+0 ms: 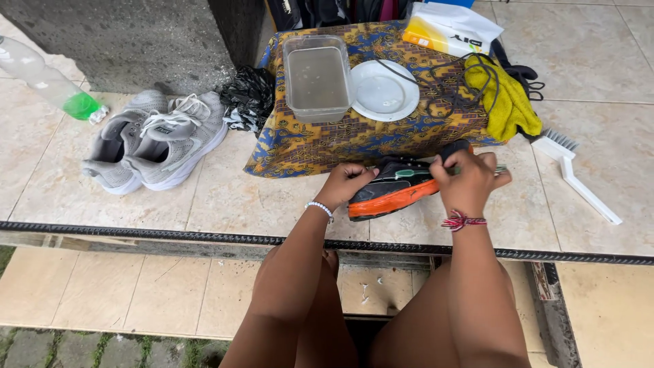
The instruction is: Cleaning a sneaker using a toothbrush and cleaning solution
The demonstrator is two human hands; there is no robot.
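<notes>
left hand grips the toe of the black, orange-soled sneaker tilted over the floor tiles while i see my right hand clenched on a green-handled brush against it; scrubbing looks underway, grey sneakers untouched.

You have the cloth-covered box as your landmark. On it sit a tub and, to the tub's right, a plate. Left of the box lies a pair of sneakers; right of it, a brush. Just before it, your hands hold a shoe.
</notes>
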